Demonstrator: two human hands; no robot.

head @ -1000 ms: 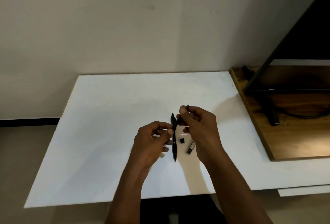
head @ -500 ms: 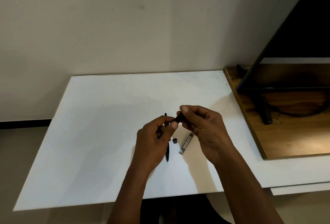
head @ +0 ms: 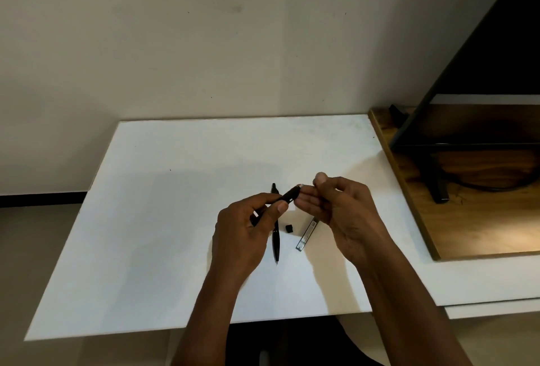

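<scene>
Left grip (head: 248, 228) holds pencil (head: 290, 196) (black), diagonal, end toward right grip (head: 342, 213).

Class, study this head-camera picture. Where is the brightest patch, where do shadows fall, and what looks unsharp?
Head view: the scene is dim overall. Warm glare sits on the wooden board at right. A soft grey shadow spreads left of the left hand across the white table. The held black pen looks slightly soft, its detail lost in the low light.

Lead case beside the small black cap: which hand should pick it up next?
Right, probably. The right hand hovers just above the lead case, while the left hand grips the pencil. Whether the right one pinches anything is unclear.
</scene>
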